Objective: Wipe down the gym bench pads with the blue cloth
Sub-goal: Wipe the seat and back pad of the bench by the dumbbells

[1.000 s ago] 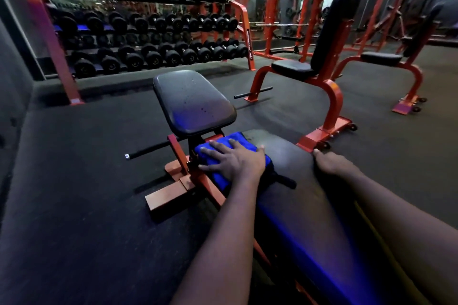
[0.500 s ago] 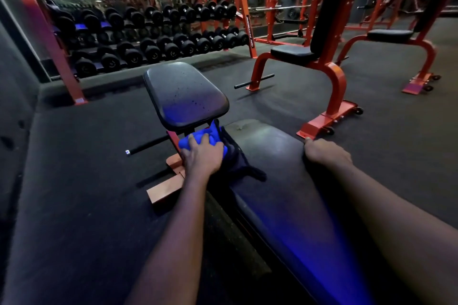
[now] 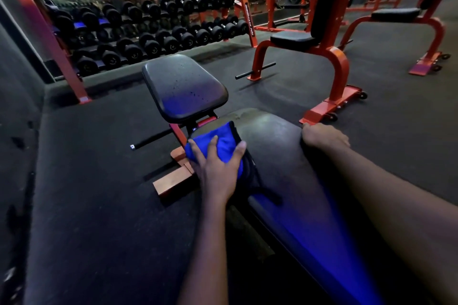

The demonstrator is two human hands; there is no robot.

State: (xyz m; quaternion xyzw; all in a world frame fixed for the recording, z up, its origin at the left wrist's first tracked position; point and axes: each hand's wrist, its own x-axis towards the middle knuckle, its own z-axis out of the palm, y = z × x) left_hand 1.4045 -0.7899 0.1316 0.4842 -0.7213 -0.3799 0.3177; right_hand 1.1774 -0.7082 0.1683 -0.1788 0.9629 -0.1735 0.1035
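A long black bench pad [image 3: 280,156] runs from the lower right toward the centre, with a blue sheen along its near side. Beyond its far end sits a smaller black seat pad [image 3: 183,86] on an orange frame. The blue cloth [image 3: 218,141] lies over the long pad's far left corner. My left hand [image 3: 218,168] presses flat on the cloth, fingers spread around it. My right hand [image 3: 324,136] grips the pad's right edge, fingers curled over the side.
A dumbbell rack [image 3: 138,20] on orange posts fills the back left. Two orange upright benches [image 3: 322,39] stand at the back right on wheels. The bench's orange base foot [image 3: 173,183] and a black bar [image 3: 153,141] lie on the dark rubber floor at left.
My left hand drew the cloth left to the gap below the seat pad, then back up onto the long pad's corner. My right hand stayed on the pad's edge.
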